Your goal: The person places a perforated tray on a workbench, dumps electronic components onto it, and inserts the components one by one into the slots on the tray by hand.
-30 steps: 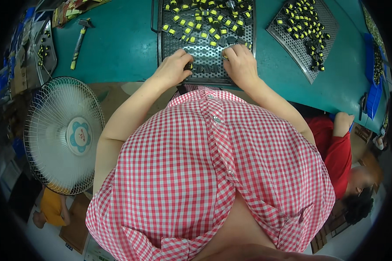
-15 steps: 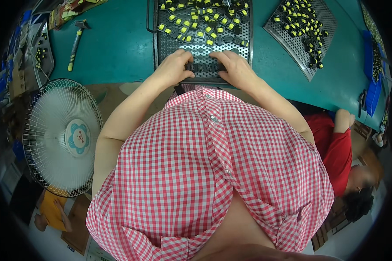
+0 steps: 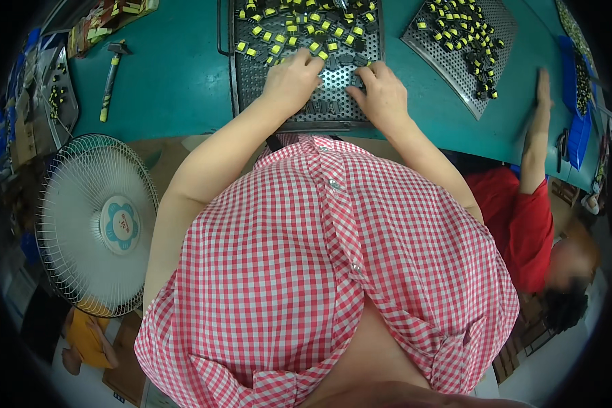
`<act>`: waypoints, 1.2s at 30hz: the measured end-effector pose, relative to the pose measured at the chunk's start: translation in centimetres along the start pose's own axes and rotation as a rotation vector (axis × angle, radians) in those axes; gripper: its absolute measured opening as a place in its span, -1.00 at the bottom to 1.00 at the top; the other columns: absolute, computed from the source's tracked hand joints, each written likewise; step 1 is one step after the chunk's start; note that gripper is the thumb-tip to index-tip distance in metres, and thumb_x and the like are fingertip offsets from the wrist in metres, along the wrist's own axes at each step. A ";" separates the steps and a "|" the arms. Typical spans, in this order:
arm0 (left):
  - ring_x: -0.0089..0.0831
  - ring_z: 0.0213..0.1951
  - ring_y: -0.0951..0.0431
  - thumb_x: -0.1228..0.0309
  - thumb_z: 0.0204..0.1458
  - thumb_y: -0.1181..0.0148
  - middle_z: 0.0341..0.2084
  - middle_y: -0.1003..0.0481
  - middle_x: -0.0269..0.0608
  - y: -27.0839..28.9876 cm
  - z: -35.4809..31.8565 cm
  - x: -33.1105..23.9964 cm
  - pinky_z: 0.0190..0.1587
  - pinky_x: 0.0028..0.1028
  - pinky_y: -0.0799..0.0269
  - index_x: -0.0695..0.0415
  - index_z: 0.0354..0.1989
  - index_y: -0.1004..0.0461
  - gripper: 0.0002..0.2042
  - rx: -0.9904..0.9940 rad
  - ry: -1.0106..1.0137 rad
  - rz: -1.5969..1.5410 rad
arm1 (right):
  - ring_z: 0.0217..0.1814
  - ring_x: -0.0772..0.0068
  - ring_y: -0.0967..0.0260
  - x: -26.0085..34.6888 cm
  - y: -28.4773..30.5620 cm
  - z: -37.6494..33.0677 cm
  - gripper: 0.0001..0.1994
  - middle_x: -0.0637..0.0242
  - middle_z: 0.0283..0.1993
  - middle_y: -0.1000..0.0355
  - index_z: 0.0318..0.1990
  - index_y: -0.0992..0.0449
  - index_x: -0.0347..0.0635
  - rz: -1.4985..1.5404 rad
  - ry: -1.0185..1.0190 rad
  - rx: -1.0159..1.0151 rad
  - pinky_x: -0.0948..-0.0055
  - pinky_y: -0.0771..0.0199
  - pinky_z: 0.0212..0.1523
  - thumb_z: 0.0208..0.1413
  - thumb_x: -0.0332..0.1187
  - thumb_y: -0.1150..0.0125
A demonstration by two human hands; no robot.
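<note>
A perforated metal tray lies before me on the green table, with many small black parts wrapped in yellow heaped in its far half. My left hand reaches over the tray to the near edge of the heap. Its fingers are curled together at the parts, and what they hold is hidden. To the right, my right hand hovers over the tray with thumb and index finger apart, beside some dark parts. Nearer me, a row of dark pieces lies along the tray's front edge.
A second perforated tray with similar parts lies at the right, near a blue bin. A hammer rests on the left of the table. A fan stands at my left; a co-worker in red reaches over the table at right.
Both hands have moved away from the row at the tray's front edge toward the heap, the left one farther. The co-worker's arm at right has stretched out over the table.
</note>
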State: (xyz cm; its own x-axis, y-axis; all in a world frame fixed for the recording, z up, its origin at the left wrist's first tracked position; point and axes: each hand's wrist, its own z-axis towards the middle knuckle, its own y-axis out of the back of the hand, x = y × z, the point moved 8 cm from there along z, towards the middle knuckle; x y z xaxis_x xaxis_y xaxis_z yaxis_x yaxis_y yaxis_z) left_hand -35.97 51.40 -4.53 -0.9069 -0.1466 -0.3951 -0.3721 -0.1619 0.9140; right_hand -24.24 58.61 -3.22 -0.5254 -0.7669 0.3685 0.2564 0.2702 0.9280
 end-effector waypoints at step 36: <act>-0.26 -0.47 -0.54 0.27 -0.11 -0.25 -0.58 -0.51 -0.17 2.6 -8.1 7.2 -0.39 -0.37 -0.43 0.19 -0.33 -0.48 -0.74 0.118 0.599 -0.318 | -0.31 0.22 -0.40 -2.5 1.9 1.1 -0.65 0.19 -0.30 -0.38 -0.18 -0.46 -0.22 0.112 -0.028 -0.097 0.34 -0.42 -0.34 -0.16 -0.30 -0.33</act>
State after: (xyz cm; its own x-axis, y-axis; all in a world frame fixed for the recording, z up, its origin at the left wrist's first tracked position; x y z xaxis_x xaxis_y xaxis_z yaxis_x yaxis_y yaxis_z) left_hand -41.86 41.97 -5.80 -0.4966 -0.6295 -0.5976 -0.6518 -0.1842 0.7357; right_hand -23.29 61.70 -2.30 -0.5115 -0.7179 0.4722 0.3909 0.2949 0.8719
